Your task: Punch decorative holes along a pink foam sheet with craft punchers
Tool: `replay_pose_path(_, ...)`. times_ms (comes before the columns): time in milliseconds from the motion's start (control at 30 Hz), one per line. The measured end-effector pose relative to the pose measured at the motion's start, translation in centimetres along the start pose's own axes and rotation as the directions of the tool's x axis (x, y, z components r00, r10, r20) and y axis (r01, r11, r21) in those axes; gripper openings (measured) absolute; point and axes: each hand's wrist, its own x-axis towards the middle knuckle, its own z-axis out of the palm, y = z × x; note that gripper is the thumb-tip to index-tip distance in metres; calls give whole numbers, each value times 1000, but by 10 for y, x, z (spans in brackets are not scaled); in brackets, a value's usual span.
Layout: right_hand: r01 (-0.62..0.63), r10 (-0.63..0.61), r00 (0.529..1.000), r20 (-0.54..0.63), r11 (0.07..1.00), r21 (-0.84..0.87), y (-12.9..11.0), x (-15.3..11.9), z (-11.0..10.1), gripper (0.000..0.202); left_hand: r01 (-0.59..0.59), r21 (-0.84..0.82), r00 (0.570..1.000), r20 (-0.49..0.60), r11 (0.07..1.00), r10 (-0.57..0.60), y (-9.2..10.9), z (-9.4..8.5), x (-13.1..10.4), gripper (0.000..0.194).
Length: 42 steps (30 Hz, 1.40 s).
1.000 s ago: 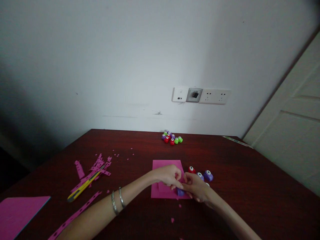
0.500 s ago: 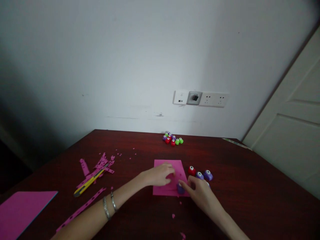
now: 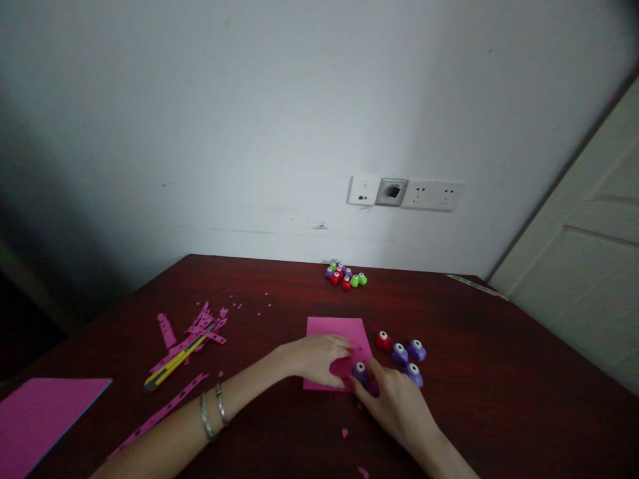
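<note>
A small purple craft punch (image 3: pixel 359 370) with a white button top sits on the lower right part of a pink sheet (image 3: pixel 324 324). My right hand (image 3: pixel 399 399) has its thumb and forefinger around this punch, at the sheet's right edge. On the sheet's left side lies my left hand (image 3: pixel 319 359), its fingers and thumb apart and curved toward the punch, holding nothing. Just right of the sheet stand a red punch (image 3: pixel 383 340) and several purple punches (image 3: pixel 416 350), one close beside my right fingers.
Further back is a cluster of small punches (image 3: pixel 346 282). A yellow utility knife (image 3: pixel 172 367) lies over punched pink strips (image 3: pixel 202 322) at the left. A larger pink sheet (image 3: pixel 44 419) lies at the near left; tiny pink cutouts (image 3: pixel 345 432) are scattered about the dark table.
My right hand has shifted slightly left and down around the purple punch, whose white top now shows. My left hand has moved slightly nearer to it, with thumb and fingers wider apart.
</note>
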Motion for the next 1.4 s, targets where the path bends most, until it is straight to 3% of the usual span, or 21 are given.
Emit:
replay_pose_path(367, -5, 6, 998, 56, 1000, -19, -6, -3, -3, 15, -44, 32, 999, 5, 999, 44, 1, -5, -5, 48)
replay_pose_path(700, 85, -103, 981, 165, 990, 113, -3, -6, -37, 15, -6, 91, 999, 38, 996, 3, 6, -8, -7, 49)
replay_pose_path(833, -6, 4, 1000, 29, 998, 68, 16, -3, -62, 23, -15, 96, 1000, 28, 995, 13, 4, -8, -7, 48)
replay_pose_path(967, -65, 66, 997, -30, 997, 32, 52, 1, -81, 26, -33, 88, 999, 34, 996, 30, -1, -8, -8, 50)
replay_pose_path(1133, -106, 104, 993, 61, 994, 24, 86, 1, -85, 23, -8, 54, 999, 45, 999, 5, -2, -9, -9, 53)
replay_pose_path(1400, -116, 115, 976, 186, 993, -8, 99, 2, -76, 22, -10, 64, 999, 42, 998, 8, -3, -8, -9, 52)
